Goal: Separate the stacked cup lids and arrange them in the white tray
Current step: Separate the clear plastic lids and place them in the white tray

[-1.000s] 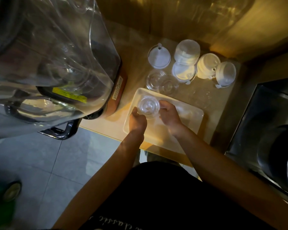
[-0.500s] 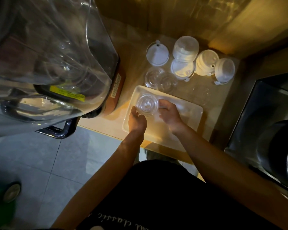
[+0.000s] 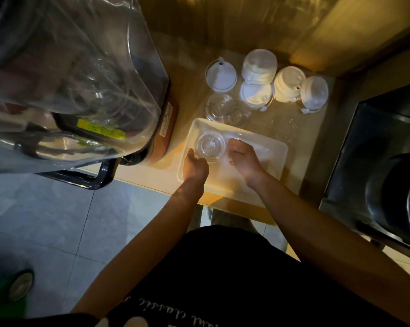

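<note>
A clear domed cup lid is over the far left corner of the white tray, which lies on the wooden counter. My left hand grips the lid's near edge and my right hand grips its right edge. Whether more than one lid is stacked there I cannot tell. Behind the tray lie clear lids on the counter. Further back stand stacks of white lids, a flat white lid and another white lid.
A large machine wrapped in clear plastic film looms at the left, overhanging the counter edge. A dark metal sink lies at the right. A wooden wall closes the back. Grey floor tiles show below.
Both hands and the clear lid have stayed over the tray's far left corner; the view has shifted slightly, and the lid sits a touch lower toward the tray.
</note>
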A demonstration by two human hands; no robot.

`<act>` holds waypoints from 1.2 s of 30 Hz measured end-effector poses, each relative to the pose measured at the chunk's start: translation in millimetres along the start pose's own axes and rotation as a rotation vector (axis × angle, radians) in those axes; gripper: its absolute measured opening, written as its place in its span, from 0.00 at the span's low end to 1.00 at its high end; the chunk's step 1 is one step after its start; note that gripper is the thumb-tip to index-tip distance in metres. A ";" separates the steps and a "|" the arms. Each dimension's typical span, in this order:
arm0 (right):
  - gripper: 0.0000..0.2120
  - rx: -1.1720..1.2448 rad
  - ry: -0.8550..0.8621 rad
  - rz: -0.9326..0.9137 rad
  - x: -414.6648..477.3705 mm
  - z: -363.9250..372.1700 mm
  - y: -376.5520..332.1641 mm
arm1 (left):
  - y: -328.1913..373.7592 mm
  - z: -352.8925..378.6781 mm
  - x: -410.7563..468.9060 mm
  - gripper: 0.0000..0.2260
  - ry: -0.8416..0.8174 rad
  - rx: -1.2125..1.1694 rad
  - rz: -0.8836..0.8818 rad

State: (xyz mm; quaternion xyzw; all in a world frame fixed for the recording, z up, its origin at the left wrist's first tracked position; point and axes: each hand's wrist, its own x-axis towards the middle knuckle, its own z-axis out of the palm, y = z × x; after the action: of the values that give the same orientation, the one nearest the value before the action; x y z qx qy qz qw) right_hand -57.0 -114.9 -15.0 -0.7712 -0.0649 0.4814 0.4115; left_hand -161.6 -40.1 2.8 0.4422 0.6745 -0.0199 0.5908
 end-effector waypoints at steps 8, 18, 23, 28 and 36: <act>0.17 0.079 0.087 0.060 -14.2 -6.1 1.6 | 5.4 -12.1 -3.3 0.23 -0.042 0.096 0.069; 0.13 -0.023 0.189 -0.083 -43.6 -24.8 0.7 | 11.7 -21.6 -23.0 0.14 -0.068 0.202 0.369; 0.14 -0.233 0.225 -0.294 -56.1 -43.3 0.1 | 21.9 -20.8 -26.7 0.13 -0.094 0.420 0.664; 0.14 -0.435 0.309 -0.440 -62.0 -62.5 -1.7 | 36.6 -15.0 -30.3 0.13 -0.150 0.612 0.918; 0.18 -0.784 0.359 -0.475 -55.9 -101.2 -20.9 | 65.3 7.1 -25.2 0.16 -0.222 0.946 1.127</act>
State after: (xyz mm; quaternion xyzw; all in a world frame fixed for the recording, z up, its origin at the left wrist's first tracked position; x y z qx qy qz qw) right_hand 0.2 -186.9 58.1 -0.9027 -0.3432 0.1729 0.1933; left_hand -117.9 -18.7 53.5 0.9237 0.2011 -0.0467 0.3228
